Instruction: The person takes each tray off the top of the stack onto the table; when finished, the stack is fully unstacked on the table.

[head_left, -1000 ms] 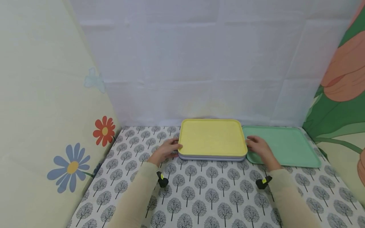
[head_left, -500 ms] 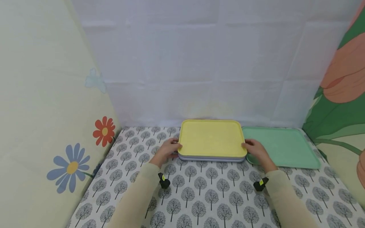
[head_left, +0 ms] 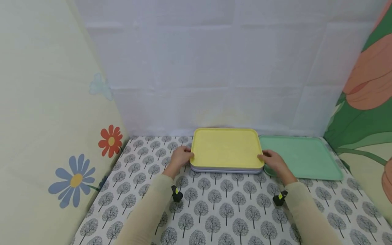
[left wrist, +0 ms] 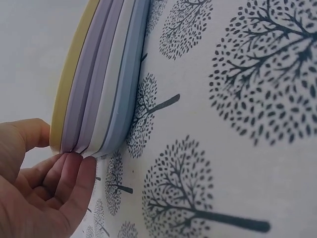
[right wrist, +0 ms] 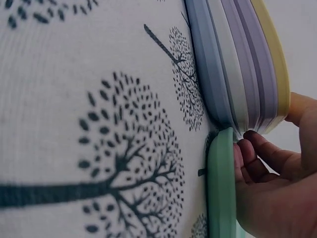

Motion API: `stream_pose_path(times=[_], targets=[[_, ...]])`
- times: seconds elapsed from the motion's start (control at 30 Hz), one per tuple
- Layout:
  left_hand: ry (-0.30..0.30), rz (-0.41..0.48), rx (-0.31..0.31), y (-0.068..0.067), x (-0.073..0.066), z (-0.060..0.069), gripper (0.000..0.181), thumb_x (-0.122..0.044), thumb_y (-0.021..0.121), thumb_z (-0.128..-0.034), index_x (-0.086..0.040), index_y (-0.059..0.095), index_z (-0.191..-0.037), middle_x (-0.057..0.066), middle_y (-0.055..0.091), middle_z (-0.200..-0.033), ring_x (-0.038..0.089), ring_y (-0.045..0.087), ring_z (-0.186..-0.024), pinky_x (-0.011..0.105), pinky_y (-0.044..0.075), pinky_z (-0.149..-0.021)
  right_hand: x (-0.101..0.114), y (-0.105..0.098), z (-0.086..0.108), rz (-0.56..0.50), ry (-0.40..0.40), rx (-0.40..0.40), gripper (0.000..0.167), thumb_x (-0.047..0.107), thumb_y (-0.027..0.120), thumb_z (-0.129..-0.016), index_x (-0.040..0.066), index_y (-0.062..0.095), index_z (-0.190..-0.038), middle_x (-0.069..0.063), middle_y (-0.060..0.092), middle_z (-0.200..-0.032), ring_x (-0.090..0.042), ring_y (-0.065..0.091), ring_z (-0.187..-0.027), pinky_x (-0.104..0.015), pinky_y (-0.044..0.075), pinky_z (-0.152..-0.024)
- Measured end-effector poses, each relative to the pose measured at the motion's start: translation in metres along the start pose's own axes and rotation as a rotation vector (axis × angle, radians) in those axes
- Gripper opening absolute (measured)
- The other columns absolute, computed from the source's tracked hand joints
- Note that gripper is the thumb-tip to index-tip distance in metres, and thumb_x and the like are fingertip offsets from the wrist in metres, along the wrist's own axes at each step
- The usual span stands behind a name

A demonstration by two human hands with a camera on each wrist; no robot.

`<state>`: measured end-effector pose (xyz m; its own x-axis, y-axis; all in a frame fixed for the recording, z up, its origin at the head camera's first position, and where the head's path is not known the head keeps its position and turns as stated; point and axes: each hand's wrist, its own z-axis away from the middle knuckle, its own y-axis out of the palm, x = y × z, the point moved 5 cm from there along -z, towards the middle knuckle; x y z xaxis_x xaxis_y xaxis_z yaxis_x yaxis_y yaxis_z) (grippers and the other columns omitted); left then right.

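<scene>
A yellow tray (head_left: 226, 148) tops a stack with purple trays (left wrist: 81, 99), a white tray (left wrist: 111, 89) and a blue tray (right wrist: 210, 74) beneath it. At the stack's left end my left hand (head_left: 180, 158) has its thumb on the yellow rim; its fingertips touch the edges of the trays below in the left wrist view. My right hand (head_left: 275, 162) grips the right end likewise, thumb on the yellow rim and fingers curled against the lower trays. A green tray (head_left: 306, 156) lies close beside the stack, partly under the right hand.
A white cloth with a tree print (head_left: 226, 211) covers the table. Behind the stack hangs a pale cloth backdrop (head_left: 208, 68). Flower-patterned panels stand at the left (head_left: 36, 119) and right (head_left: 367, 129).
My right hand has shifted left from over the green tray's edge, and its thumb now lies on the yellow rim. The left fingers have drawn closer together. The trays look unmoved.
</scene>
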<state>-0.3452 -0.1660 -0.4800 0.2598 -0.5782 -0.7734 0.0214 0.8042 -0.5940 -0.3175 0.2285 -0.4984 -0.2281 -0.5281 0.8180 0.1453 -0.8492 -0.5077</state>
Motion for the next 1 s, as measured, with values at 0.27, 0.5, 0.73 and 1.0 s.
stream_pose_path(times=[0.27, 0.5, 0.73, 1.0], targets=[[0.021, -0.074, 0.005, -0.003, -0.007, 0.004, 0.035, -0.013, 0.063, -0.0913, 0.002, 0.068, -0.122, 0.016, 0.071, -0.108, 0.023, 0.068, -0.086, 0.032, 0.059, -0.072, -0.002, -0.001, 0.003, 0.016, 0.017, 0.026, 0.082, 0.058, 0.053, -0.099, 0.002, 0.034, -0.155, -0.025, 0.037, -0.156, -0.045, 0.035, -0.142, -0.061, 0.029, -0.117], [-0.012, 0.039, 0.049, -0.009, -0.011, 0.006, 0.039, -0.010, 0.060, -0.0945, 0.004, 0.062, -0.131, 0.021, 0.067, -0.119, 0.028, 0.069, -0.094, 0.035, 0.061, -0.076, -0.005, -0.001, 0.002, -0.040, -0.026, 0.061, 0.082, 0.061, 0.047, -0.101, 0.003, 0.033, -0.156, -0.024, 0.036, -0.157, -0.043, 0.035, -0.144, -0.059, 0.031, -0.117], [-0.018, 0.248, 0.220, -0.013, -0.016, 0.002, 0.051, -0.006, 0.056, -0.0939, 0.011, 0.047, -0.141, 0.026, 0.060, -0.127, 0.035, 0.067, -0.107, 0.038, 0.061, -0.086, -0.006, -0.002, 0.002, -0.063, -0.039, 0.086, 0.080, 0.059, 0.044, -0.102, 0.003, 0.030, -0.157, -0.023, 0.036, -0.157, -0.042, 0.036, -0.143, -0.058, 0.032, -0.117], [-0.076, 0.442, 0.372, -0.012, -0.009, -0.004, 0.057, -0.005, 0.062, -0.0977, 0.003, 0.041, -0.150, 0.020, 0.064, -0.124, 0.026, 0.068, -0.100, 0.036, 0.060, -0.086, -0.007, -0.002, 0.001, -0.079, -0.055, 0.085, 0.076, 0.056, 0.042, -0.104, 0.002, 0.032, -0.157, -0.024, 0.038, -0.156, -0.042, 0.037, -0.143, -0.058, 0.033, -0.117]])
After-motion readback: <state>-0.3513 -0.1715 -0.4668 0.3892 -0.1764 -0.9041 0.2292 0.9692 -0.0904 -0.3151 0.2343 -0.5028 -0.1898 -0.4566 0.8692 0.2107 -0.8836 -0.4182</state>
